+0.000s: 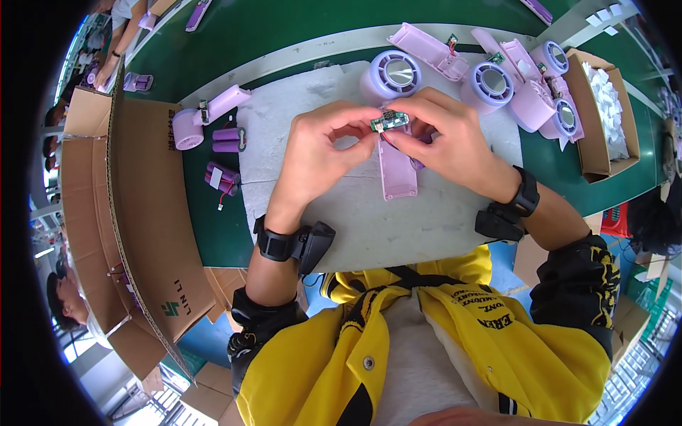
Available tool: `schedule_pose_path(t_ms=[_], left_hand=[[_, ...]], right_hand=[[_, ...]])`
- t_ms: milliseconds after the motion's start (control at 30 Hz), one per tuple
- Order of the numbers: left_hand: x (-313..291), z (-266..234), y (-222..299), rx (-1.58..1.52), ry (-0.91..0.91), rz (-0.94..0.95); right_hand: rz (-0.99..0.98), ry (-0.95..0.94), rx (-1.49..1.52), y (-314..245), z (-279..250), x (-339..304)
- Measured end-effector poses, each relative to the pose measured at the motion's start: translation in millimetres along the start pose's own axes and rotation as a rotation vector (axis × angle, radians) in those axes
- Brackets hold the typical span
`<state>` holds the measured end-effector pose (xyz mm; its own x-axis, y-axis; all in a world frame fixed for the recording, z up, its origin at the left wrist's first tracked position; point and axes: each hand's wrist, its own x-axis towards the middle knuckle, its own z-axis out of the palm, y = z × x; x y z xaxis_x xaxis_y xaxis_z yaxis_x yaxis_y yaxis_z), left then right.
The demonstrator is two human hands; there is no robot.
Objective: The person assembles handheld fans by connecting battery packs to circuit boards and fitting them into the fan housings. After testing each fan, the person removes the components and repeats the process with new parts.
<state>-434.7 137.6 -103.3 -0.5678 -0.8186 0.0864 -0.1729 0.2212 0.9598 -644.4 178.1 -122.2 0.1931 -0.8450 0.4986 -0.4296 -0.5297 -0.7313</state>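
Note:
Both my hands are raised over the middle of the work surface, around a small green circuit board (pixel 389 121) with wires below it. My left hand (pixel 330 145) pinches the board's left end between thumb and fingertips. My right hand (pixel 447 138) grips its right end, the fingers curled and partly hidden behind it. Just under the board lies a lilac plastic handle shell (pixel 398 174), its upper part covered by the board and fingers. Beyond my hands stands a round lilac fan head (pixel 392 74) with a silvery disc in its centre.
Purple battery packs (pixel 228 140) and a lilac fan body (pixel 189 129) lie left of the pale mat (pixel 284 96). More fan parts (pixel 486 86) cluster far right, beside a carton of white pieces (pixel 609 117). A tall cardboard box (pixel 153 213) borders the left. Another person's arm (pixel 122 46) shows at upper left.

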Motion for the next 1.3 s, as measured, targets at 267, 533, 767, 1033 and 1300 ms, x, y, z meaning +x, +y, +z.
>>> schedule_pose_path(t_ms=[267, 533, 767, 1033, 1300], left_hand=[[1, 5, -1, 0.173, 0.07, 0.129], [2, 5, 2, 0.241, 0.048, 0.135], [2, 12, -7, 0.1, 0.047, 0.1], [1, 27, -4, 0.202, 0.095, 0.069], [1, 32, 5, 0.278, 0.108, 0.052]], right_hand=[[-0.001, -0.005, -0.024, 0, -2, 1], [0.022, -0.009, -0.048, -1, -1, 1], [0.175, -0.033, 0.067, -5, -1, 3], [0.224, -0.026, 0.08, -4, 1, 3], [0.173, 0.002, 0.025, -8, 4, 4]])
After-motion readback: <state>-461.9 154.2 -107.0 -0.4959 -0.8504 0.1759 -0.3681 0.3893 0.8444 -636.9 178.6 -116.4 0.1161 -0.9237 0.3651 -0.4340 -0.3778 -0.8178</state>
